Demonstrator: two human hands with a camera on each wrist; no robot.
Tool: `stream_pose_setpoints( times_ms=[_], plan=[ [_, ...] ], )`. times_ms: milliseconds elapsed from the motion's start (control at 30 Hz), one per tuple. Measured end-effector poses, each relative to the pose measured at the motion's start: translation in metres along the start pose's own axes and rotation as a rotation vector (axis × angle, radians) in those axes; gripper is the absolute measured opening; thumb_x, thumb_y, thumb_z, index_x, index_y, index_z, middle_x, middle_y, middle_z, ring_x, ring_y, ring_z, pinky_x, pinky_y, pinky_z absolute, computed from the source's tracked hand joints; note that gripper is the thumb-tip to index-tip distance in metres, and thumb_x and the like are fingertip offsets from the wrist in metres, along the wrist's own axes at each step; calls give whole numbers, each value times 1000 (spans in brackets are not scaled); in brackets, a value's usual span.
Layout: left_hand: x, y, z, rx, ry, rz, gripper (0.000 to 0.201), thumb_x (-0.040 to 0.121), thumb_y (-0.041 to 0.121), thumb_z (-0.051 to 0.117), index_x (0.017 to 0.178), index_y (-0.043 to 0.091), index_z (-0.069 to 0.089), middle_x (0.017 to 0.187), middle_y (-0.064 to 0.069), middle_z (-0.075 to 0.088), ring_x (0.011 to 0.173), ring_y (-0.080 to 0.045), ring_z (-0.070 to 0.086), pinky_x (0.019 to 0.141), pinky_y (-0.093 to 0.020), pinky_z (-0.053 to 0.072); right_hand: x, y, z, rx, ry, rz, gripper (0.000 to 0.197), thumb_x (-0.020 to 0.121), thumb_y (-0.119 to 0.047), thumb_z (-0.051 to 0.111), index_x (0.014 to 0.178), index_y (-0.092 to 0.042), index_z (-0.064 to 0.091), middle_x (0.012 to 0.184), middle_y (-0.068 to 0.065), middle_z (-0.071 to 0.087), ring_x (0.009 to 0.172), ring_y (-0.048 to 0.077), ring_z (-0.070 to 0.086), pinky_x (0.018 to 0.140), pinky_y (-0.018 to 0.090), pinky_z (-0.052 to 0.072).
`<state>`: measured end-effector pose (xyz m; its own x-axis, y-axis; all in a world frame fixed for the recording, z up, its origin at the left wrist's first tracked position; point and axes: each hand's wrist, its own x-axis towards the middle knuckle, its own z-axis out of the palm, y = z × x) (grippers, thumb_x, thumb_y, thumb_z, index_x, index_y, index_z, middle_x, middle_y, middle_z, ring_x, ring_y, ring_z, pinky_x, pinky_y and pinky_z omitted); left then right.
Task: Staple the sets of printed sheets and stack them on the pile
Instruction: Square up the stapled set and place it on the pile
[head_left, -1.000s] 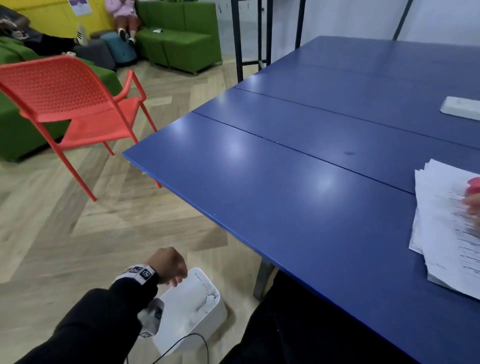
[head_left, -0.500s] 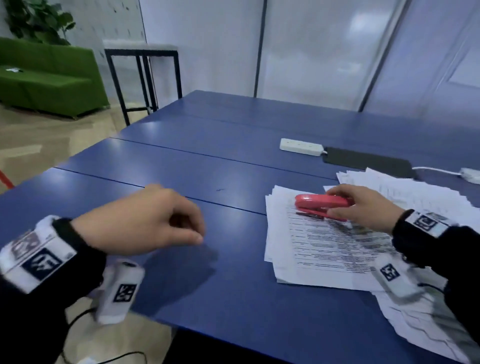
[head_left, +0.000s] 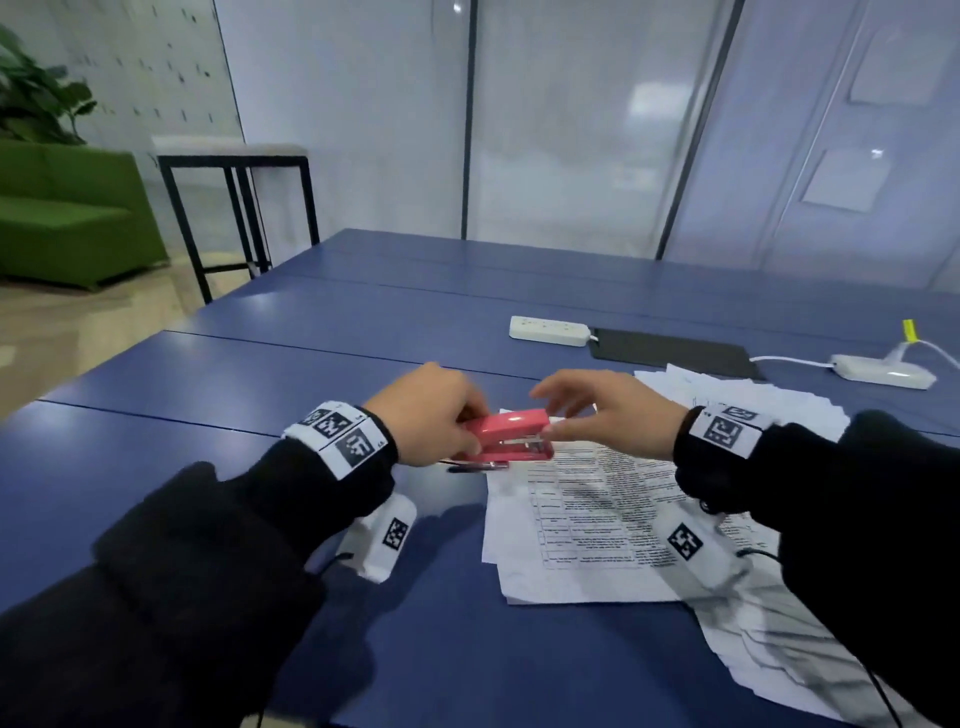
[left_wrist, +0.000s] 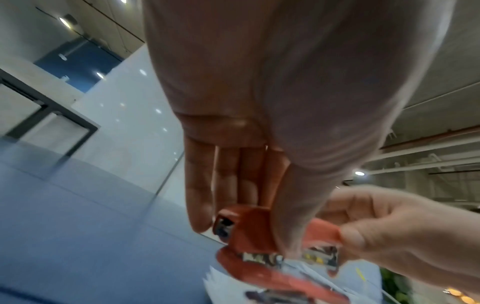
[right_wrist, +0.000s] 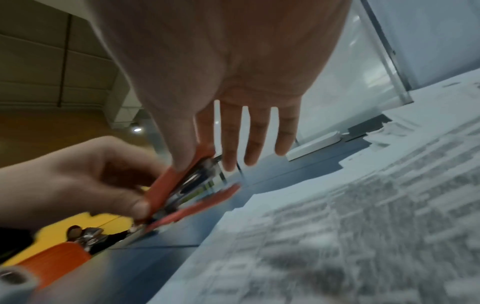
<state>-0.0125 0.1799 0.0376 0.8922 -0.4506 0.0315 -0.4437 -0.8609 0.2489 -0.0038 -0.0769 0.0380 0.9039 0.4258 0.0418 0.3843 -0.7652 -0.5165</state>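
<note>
The red stapler (head_left: 511, 435) is held just above the blue table (head_left: 322, 384), over the near left corner of the front stack of printed sheets (head_left: 587, 525), its mouth pointing right and slightly parted. The left hand (head_left: 423, 415) grips its back end, fingers curled over the top and the thumb against the side, wrist level and knuckles up. The right hand (head_left: 608, 413) meets it from the other side: the thumb (right_wrist: 182, 144) and first finger touch the front tip while the other fingers (right_wrist: 255, 139) stretch out straight and spread, holding nothing. Both forearms in black sleeves (head_left: 218, 545) angle inward from the near edge of the table, so the hands come together in the middle. A second, looser pile of sheets (head_left: 753, 400) spreads behind and to the right of the front stack and runs off the near right edge. Left of the stapler the tabletop is bare blue up to its left edge. Farther back lie a white power strip (head_left: 549, 330), a dark flat pad (head_left: 675, 351) and a white adapter (head_left: 883, 370) with its cable.
</note>
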Motion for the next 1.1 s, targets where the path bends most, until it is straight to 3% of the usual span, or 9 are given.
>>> stream_pose_setpoints(
  times_ms=[200, 400, 500, 633, 733, 833, 900, 967, 1100],
  plan=[
    [-39, -88, -27, 114, 41, -352, 17, 73, 37, 85, 86, 31, 76, 83, 8, 76, 83, -19, 68, 78, -32, 56, 24, 36, -21, -505, -345, 368, 104, 74, -59, 85, 156, -26, 31, 155, 0, 48, 135, 25, 51, 104, 32, 40],
    [-61, -124, -10, 108, -27, -473, 17, 73, 32, 86, 75, 33, 70, 81, 11, 75, 83, -15, 68, 78, -29, 56, 35, 44, -19, -582, -382, 394, 105, 62, -57, 94, 146, -29, 39, 111, -8, 55, 104, 19, 56, 86, 30, 43],
    [-59, -125, -4, 101, -54, -471, 20, 74, 37, 86, 87, 32, 72, 94, 8, 75, 92, -20, 68, 83, -30, 55, 35, 42, -17, -550, -374, 373, 72, 61, -48, 97, 117, -28, 55, 106, -8, 67, 93, 16, 62, 76, 27, 46],
    [-56, -119, -9, 5, 30, -443, 74, 76, 48, 87, 139, 23, 60, 129, 4, 68, 115, -18, 63, 98, -31, 48, 24, 35, -38, -347, -432, 326, 27, 71, -36, 94, 83, -21, 75, 78, -6, 78, 64, 8, 67, 70, 25, 54],
    [-59, -96, -23, -368, 219, -334, 74, 72, 56, 85, 135, 22, 65, 123, 6, 71, 112, -8, 66, 101, -26, 48, 5, 19, -75, -39, -303, 259, 24, 72, -25, 92, 87, -11, 78, 83, 3, 80, 66, 11, 69, 68, 25, 54],
    [-63, -72, -29, -868, 163, -187, 93, 54, 73, 87, 132, 29, 64, 122, 5, 74, 115, -8, 69, 102, -27, 53, -14, 10, -112, 336, -101, 202, 35, 69, -21, 87, 99, -6, 78, 97, 13, 80, 82, 26, 76, 74, 31, 62],
    [-62, -55, -24, -1100, 70, -128, 101, 48, 68, 94, 134, 32, 58, 128, 6, 72, 120, -13, 69, 101, -32, 56, -21, 11, -124, 576, 24, 167, 53, 63, -29, 93, 109, -9, 77, 111, 16, 77, 99, 33, 75, 88, 44, 62],
    [-50, -39, -15, -1223, 66, -87, 84, 65, 45, 92, 139, 28, 55, 133, 3, 70, 124, -18, 67, 102, -38, 55, -24, 11, -122, 780, 132, 124, 63, 59, -29, 95, 115, -10, 76, 120, 18, 74, 105, 33, 73, 94, 49, 58],
    [-16, 4, -6, -1337, 387, -70, 29, 96, 9, 69, 125, 9, 68, 122, -9, 75, 113, -25, 71, 100, -47, 56, -25, 1, -88, 976, 308, 76, 36, 81, -12, 75, 117, -7, 71, 117, 15, 75, 98, 27, 74, 92, 47, 60]
  ],
)
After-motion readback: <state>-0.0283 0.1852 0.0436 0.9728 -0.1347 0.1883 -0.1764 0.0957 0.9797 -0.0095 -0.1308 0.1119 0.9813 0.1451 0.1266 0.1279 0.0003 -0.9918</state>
